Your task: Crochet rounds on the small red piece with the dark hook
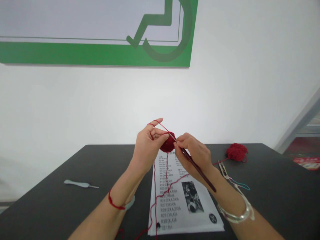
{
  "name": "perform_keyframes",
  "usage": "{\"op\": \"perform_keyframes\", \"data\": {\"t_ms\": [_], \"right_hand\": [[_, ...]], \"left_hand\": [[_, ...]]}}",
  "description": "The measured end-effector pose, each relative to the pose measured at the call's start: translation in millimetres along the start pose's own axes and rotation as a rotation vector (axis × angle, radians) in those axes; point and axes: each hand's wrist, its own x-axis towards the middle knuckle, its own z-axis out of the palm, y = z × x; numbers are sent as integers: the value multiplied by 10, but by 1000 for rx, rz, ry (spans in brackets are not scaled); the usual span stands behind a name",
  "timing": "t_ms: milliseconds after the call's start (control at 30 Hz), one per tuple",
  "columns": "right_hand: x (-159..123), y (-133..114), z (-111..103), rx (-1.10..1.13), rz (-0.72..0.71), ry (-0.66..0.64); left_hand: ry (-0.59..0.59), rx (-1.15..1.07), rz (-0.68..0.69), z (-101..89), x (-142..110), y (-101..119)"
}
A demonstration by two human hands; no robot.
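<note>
The left hand (pixel 147 148) is raised at lower centre, its fingers curled and pinching a small rounded piece of dark red crochet (pixel 168 144). The piece has a dense, knobbly texture and sits at the fingertips, just against the right hand. A thin strand of red yarn (pixel 162 128) loops over the lifted left fingers (pixel 156 122) and runs taut to the tip of the hook.

The right hand (pixel 193 155) is closed in a narrow, pencil-like grip around a long, slim, dark crochet hook (pixel 198 170). Its tip meets the red piece, and its shaft slants down toward the lower right. A red cord (pixel 115 204) is tied around the left wrist, and a shiny, pale bangle (pixel 235 213) circles the right wrist.

Below the hands, a printed paper pattern (pixel 190 226) with rows of text and a grey photo lies on a dark, smooth table (pixel 275 186). Loose yarn trails across the paper. A fuzzy red yarn ball (pixel 237 152) sits at the right of the table, near metal snips (pixel 223 170) with a teal cord (pixel 242 185). A small pale-handled hook (pixel 81 184) lies on the left. A green sign (pixel 95 53) hangs on the white wall at the upper left.
</note>
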Motion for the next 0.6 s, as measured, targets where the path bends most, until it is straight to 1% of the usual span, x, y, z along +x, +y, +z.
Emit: {"op": "perform_keyframes", "data": {"t_ms": [67, 133, 200, 233, 300, 333, 367, 400, 433, 467, 500, 533, 600], "right_hand": [[-13, 27, 49, 19, -18, -12], [-22, 84, 77, 86, 21, 8], [-36, 162, 77, 176, 58, 29], [-46, 200, 72, 204, 41, 26], [-67, 257, 62, 181, -86, -5], [-76, 267, 64, 129, -161, -19], [-81, 263, 71, 58, -216, -23], [-82, 244, 81, -16, -237, -20], [-78, 211, 94, -73, -221, -16], [-70, 168, 103, -107, -167, -9], [-57, 119, 107, -105, -96, -3], [-43, 70, 103, -54, -34, 8], [-13, -10, 71, 44, 58, 63]], "left_hand": [[-24, 0, -33, 8, -5, 16], [-58, -14, -74, -2, -5, 37], [-118, -77, -140, -33, 1, 54], [-165, -129, -193, -53, 6, 59], [-275, -242, -319, -84, 15, 58], [-311, -286, -364, -89, 17, 52], [-316, -310, -379, -85, 17, 44], [-291, -312, -365, -73, 14, 35], [-237, -288, -315, -54, 9, 27], [-173, -245, -249, -33, 3, 23], [-127, -194, -186, -14, -4, 22], [-97, -145, -130, 1, -9, 25], [-65, -76, -47, 10, -12, 41]]}}
